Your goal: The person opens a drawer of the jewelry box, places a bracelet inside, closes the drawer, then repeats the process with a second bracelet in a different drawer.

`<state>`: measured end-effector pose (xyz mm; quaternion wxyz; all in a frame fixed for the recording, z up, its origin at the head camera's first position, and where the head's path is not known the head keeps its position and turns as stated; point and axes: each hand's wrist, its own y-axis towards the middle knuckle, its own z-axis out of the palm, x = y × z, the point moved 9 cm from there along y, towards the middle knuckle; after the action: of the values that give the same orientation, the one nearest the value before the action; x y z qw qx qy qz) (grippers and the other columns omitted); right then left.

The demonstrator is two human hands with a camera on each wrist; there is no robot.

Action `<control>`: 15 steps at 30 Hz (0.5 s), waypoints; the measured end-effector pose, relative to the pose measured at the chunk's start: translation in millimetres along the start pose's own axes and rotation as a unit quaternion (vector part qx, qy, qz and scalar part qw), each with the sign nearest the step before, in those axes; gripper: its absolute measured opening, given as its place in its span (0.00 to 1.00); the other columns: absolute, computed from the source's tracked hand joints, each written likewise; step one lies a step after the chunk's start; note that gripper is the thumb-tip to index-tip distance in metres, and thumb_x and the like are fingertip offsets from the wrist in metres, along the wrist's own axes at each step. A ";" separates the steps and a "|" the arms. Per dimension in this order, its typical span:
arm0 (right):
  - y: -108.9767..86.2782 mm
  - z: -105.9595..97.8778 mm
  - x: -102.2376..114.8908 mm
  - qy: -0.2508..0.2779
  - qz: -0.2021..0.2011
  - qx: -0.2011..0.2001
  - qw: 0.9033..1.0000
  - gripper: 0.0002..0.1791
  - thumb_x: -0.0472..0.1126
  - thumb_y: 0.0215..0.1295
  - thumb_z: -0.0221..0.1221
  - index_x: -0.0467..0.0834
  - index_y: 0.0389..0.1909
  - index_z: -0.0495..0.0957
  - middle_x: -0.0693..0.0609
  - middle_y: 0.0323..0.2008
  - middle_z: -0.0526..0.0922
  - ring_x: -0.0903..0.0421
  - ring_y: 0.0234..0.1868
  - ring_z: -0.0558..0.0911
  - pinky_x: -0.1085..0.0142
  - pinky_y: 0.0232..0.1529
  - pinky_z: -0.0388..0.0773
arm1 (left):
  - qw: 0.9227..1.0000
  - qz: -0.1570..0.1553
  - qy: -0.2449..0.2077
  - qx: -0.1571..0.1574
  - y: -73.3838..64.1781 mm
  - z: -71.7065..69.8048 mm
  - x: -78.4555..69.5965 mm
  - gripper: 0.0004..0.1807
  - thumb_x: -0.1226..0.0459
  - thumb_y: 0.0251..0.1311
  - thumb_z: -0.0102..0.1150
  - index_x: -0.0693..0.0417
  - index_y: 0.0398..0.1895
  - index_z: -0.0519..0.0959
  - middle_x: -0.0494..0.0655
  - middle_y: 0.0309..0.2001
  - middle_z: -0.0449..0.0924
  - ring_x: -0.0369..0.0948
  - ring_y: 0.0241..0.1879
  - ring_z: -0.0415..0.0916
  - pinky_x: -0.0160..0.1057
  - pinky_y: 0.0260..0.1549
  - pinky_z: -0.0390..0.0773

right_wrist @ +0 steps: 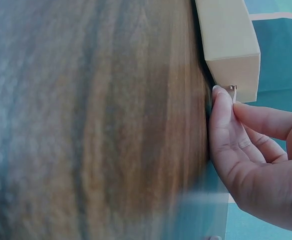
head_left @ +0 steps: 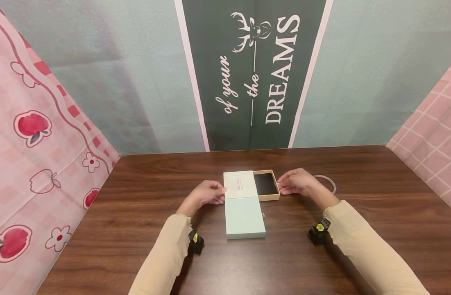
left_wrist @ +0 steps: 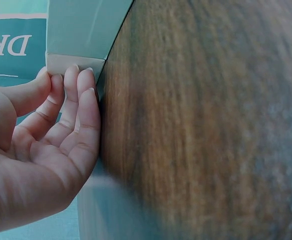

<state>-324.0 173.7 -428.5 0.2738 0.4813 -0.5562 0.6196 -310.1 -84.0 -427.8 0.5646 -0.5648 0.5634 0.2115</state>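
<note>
A pale green and white drawer box (head_left: 244, 217) lies on the table, its far section white with small print on top. From that section a cream drawer (head_left: 269, 197) with a dark inside (head_left: 266, 184) is partly slid out to the right. At the box's left end, my left hand (head_left: 210, 192) grips the far section, thumb at the top edge and fingers against the end face (left_wrist: 61, 62). My right hand (head_left: 295, 182) pinches a thin ribbon tab (right_wrist: 234, 94) on the drawer's end. The near section has its own small tab (head_left: 263, 215) on the right side.
A pale ring-shaped band (head_left: 330, 181) lies on the brown wooden table (head_left: 376, 196) behind my right wrist. Printed cloths hang around the table: green at the back (head_left: 137, 82), pink at the left (head_left: 63, 164) and right (head_left: 443, 135). Both wrists wear black cameras.
</note>
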 end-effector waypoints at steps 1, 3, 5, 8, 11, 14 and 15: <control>-0.1 -0.2 -0.3 0.001 0.001 0.001 1.000 0.11 0.24 0.61 0.50 0.21 0.43 0.68 0.46 0.24 0.79 0.56 0.24 0.80 0.63 0.31 0.80 | 1.000 0.000 0.000 0.000 -0.1 0.0 -0.1 0.08 0.65 0.61 0.54 0.62 0.29 0.74 0.51 0.23 0.76 0.39 0.23 0.75 0.36 0.28 0.79; -0.4 -0.4 -0.4 0.006 0.002 0.003 1.000 0.11 0.24 0.61 0.49 0.21 0.43 0.67 0.46 0.24 0.79 0.56 0.24 0.80 0.63 0.31 0.80 | 1.000 -0.001 0.000 0.000 -0.2 0.2 -0.3 0.08 0.65 0.61 0.54 0.62 0.29 0.74 0.51 0.23 0.76 0.39 0.23 0.75 0.36 0.28 0.79; -0.9 -1.0 -0.6 0.009 0.004 0.003 1.000 0.11 0.24 0.61 0.49 0.21 0.43 0.67 0.46 0.24 0.79 0.56 0.24 0.80 0.63 0.31 0.80 | 1.000 0.001 0.001 0.001 -0.1 0.4 -0.5 0.08 0.65 0.61 0.54 0.62 0.29 0.74 0.51 0.23 0.76 0.39 0.23 0.75 0.36 0.28 0.79; -1.4 -1.9 -0.6 0.012 0.005 0.002 1.000 0.11 0.24 0.61 0.49 0.21 0.43 0.67 0.46 0.23 0.79 0.56 0.24 0.80 0.63 0.30 0.80 | 1.000 0.002 0.002 0.001 0.0 0.7 -0.7 0.08 0.64 0.61 0.54 0.62 0.29 0.74 0.51 0.23 0.76 0.39 0.23 0.75 0.36 0.28 0.79; -1.4 -3.1 -1.2 0.011 0.006 0.001 1.000 0.11 0.24 0.61 0.49 0.21 0.43 0.68 0.46 0.23 0.79 0.56 0.24 0.80 0.64 0.30 0.80 | 1.000 0.003 0.004 0.001 0.0 0.6 -0.6 0.09 0.64 0.61 0.54 0.62 0.29 0.74 0.51 0.23 0.76 0.39 0.23 0.75 0.36 0.28 0.79; -1.1 -4.7 -2.0 0.010 0.007 -0.001 1.000 0.11 0.24 0.61 0.49 0.21 0.43 0.68 0.46 0.23 0.79 0.56 0.24 0.80 0.63 0.30 0.80 | 1.000 0.002 0.004 0.001 0.0 0.7 -0.4 0.09 0.64 0.61 0.54 0.62 0.29 0.74 0.51 0.23 0.76 0.39 0.23 0.75 0.36 0.28 0.79; -1.0 -5.3 -2.2 0.010 0.007 -0.002 1.000 0.11 0.24 0.61 0.49 0.21 0.43 0.68 0.46 0.23 0.79 0.56 0.24 0.80 0.63 0.30 0.80 | 1.000 0.002 0.003 0.002 0.0 0.7 -0.4 0.09 0.64 0.62 0.54 0.62 0.29 0.74 0.51 0.23 0.76 0.39 0.23 0.75 0.37 0.29 0.79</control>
<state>-323.8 179.5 -429.6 0.2754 0.4708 -0.5580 0.6254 -309.8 -83.2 -427.7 0.5632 -0.5635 0.5668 0.2097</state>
